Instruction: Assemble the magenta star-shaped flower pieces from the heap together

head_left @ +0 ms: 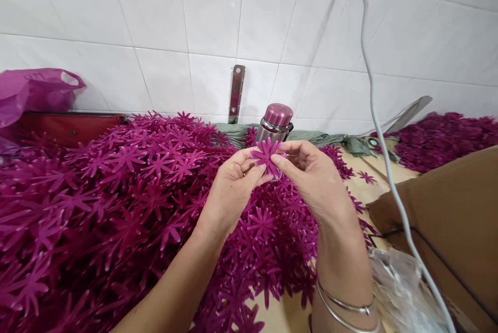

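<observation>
Both hands meet in the middle of the view over a big heap of magenta flower-shaped petal pieces [116,193]. My left hand [231,188] and my right hand [311,175] pinch one magenta flower piece [266,155] between thumbs and fingertips, holding it up in front of a metal flask. Two thin bangles circle my right wrist.
A steel flask with a magenta cap [274,123] stands behind the hands by the white tiled wall. A pink plastic bag [35,92] lies at far left. A brown cardboard box [447,213] and clear plastic bag [400,291] sit right; a second petal heap [443,136] beyond. A white cable [379,130] hangs down.
</observation>
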Tool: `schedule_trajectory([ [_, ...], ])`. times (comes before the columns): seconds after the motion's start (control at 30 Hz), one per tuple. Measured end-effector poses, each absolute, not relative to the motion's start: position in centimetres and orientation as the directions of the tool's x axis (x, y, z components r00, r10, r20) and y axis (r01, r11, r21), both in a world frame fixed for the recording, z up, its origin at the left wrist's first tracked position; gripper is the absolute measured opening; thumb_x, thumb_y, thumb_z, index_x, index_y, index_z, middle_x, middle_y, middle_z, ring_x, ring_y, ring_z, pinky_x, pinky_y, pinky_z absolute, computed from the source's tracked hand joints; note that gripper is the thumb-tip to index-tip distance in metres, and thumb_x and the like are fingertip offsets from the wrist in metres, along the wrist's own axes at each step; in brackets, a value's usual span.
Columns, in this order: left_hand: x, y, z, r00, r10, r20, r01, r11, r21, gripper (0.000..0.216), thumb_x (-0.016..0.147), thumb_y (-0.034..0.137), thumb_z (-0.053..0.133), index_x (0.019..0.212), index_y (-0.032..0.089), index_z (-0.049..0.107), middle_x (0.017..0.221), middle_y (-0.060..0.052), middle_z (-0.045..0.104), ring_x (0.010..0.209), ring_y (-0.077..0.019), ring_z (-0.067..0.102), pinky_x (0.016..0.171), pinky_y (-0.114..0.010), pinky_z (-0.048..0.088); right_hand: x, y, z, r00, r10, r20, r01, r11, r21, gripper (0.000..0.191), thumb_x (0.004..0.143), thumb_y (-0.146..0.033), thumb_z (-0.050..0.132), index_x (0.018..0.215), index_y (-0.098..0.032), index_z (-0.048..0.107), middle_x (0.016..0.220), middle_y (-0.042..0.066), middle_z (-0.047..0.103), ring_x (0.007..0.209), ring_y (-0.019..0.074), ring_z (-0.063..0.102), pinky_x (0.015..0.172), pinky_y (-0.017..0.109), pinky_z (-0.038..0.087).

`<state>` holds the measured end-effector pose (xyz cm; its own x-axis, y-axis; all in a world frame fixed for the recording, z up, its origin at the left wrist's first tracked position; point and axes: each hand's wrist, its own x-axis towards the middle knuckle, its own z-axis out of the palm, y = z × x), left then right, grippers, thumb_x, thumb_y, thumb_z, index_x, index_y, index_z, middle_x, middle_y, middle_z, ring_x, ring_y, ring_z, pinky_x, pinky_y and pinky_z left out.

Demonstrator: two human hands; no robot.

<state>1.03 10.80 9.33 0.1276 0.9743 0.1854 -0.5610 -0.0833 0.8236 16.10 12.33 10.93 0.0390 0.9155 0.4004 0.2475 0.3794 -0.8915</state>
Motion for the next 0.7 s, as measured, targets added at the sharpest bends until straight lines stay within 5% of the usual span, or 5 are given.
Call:
schedule_trajectory([
  [0.23,1.1,11.1,8.9,0.094,0.975,0.201,-0.521,-0.124,0.845,0.021,0.089,0.025,0.075,0.108,0.016,0.075,0.104,-0.005,0.08,0.092,-0.015,0.073,0.091,-0.031,0.06,15.7,13.0,10.4,0.004,0.927,0.376,0.148,0.371,-0.917,0.023,0.08,-0.042,0.08,0.083,-0.02,0.07,0.077,0.0,0.071,0.07,0.0156,0.061,0.069,0.03,0.05],
  [0.7,1.2,11.2,9.1,-0.019,0.992,0.126,-0.571,-0.114,0.813,0.023,0.076,0.029,0.086,0.088,0.016,0.072,0.091,-0.001,0.073,0.083,-0.0117,0.066,0.082,-0.027,0.058,13.6,11.5,11.0,0.012,0.76,0.65,0.662,0.481,-0.574,0.023,0.1,-0.027,0.054,0.081,-0.021,0.065,0.078,0.003,0.068,0.075,0.0188,0.06,0.074,0.033,0.042],
])
